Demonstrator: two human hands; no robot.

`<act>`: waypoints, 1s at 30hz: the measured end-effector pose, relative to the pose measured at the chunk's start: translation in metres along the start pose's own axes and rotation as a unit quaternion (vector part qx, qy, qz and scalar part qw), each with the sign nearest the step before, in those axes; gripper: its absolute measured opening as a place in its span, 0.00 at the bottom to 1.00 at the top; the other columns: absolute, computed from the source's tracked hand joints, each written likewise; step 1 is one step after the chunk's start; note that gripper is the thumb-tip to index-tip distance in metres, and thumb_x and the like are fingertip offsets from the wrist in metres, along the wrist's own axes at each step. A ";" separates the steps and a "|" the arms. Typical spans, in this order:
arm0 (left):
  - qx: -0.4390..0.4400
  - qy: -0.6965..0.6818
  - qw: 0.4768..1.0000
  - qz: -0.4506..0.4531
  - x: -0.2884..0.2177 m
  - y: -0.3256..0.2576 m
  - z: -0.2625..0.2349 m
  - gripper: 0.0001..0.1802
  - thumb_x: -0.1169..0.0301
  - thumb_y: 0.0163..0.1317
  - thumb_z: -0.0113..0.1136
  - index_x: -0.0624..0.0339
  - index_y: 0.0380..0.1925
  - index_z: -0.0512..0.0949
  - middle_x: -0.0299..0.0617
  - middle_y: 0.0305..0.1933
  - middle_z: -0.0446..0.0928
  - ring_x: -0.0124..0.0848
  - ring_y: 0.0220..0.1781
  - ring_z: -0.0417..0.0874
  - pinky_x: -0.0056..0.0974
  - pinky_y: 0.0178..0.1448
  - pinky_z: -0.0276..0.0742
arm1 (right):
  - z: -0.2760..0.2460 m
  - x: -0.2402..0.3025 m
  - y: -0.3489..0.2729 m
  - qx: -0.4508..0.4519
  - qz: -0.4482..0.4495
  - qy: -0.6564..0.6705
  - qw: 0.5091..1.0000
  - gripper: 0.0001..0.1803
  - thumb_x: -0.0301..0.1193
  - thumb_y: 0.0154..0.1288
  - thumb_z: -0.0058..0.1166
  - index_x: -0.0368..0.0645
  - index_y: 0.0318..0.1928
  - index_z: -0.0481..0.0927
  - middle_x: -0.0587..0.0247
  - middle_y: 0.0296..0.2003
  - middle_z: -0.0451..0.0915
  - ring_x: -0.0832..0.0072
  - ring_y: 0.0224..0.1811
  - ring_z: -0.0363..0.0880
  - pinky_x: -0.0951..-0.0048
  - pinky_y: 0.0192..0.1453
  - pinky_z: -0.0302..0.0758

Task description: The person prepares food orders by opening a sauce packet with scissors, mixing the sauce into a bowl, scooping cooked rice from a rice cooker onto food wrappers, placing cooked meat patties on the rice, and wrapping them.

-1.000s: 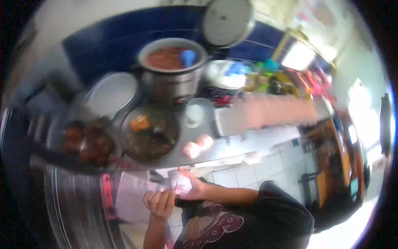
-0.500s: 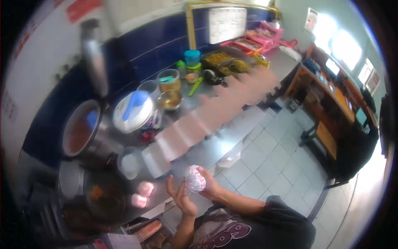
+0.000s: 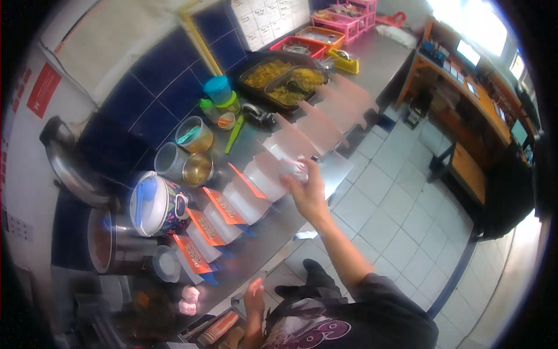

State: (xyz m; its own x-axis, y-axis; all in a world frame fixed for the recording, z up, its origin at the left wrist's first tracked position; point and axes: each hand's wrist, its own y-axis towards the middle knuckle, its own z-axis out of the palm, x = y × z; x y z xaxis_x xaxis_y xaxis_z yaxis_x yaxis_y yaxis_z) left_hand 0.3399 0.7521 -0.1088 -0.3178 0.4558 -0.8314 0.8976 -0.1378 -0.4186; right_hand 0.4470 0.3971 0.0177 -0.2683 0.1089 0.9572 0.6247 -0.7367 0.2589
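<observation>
Right hand (image 3: 306, 192) reaches out over the counter (image 3: 381, 55), fingers closed on a small white bundle (image 3: 295, 169) just above the row of open boxes (image 3: 264, 177) — left hand (image 3: 254, 295) hangs back low, empty, fingers loose.

Bag (image 3: 295, 170) — small, clear plastic, knotted into a rounded bundle with pale contents showing through, blurred. It is gripped at the fingertips of the right hand (image 3: 308, 195), raised over an open white box (image 3: 264, 177) in the row along the steel counter — whether bag and box are touching cannot be told.
</observation>
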 end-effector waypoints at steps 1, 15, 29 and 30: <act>-0.004 0.016 1.000 0.016 0.007 0.000 -0.004 0.21 0.65 0.69 0.57 0.66 0.57 0.78 0.44 0.53 0.81 0.30 0.53 0.80 0.36 0.59 0.75 | 0.000 -0.011 0.020 -0.007 -0.117 -0.148 0.982 0.28 0.35 0.64 0.64 0.40 0.59 0.67 0.52 0.46 0.79 0.64 0.42 0.80 0.64 0.40 0.79; -0.091 -0.108 0.990 -0.030 0.023 -0.040 -0.009 0.21 0.67 0.71 0.57 0.67 0.59 0.74 0.46 0.49 0.82 0.31 0.46 0.83 0.33 0.52 0.76 | 0.067 -0.185 0.180 0.268 0.013 -0.374 0.888 0.20 0.35 0.64 0.56 0.44 0.55 0.71 0.49 0.46 0.82 0.57 0.50 0.80 0.51 0.46 0.77; -0.315 -0.068 0.934 -0.155 0.119 -0.155 -0.131 0.18 0.60 0.70 0.56 0.60 0.50 0.80 0.50 0.41 0.84 0.40 0.43 0.86 0.42 0.51 0.79 | 0.110 -0.126 0.187 0.257 -0.148 -0.465 0.834 0.21 0.39 0.70 0.53 0.46 0.59 0.74 0.57 0.42 0.82 0.71 0.36 0.76 0.68 0.34 0.72; -0.357 -0.121 0.904 -0.202 0.123 -0.168 -0.159 0.17 0.61 0.69 0.56 0.61 0.48 0.81 0.49 0.38 0.85 0.40 0.41 0.87 0.41 0.48 0.80 | 0.118 -0.105 0.177 0.230 -0.166 -0.460 0.841 0.21 0.39 0.70 0.53 0.46 0.60 0.74 0.58 0.42 0.82 0.72 0.35 0.76 0.70 0.33 0.71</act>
State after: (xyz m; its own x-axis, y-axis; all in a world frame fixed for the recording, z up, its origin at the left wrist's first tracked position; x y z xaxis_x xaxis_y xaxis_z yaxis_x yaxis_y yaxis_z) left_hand 0.1986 0.9708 -0.0825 -0.6442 0.1250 -0.7545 0.6338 0.6394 -0.4352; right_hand 0.6727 0.3337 -0.0216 0.0652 0.8841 0.4628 0.9019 -0.2507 0.3518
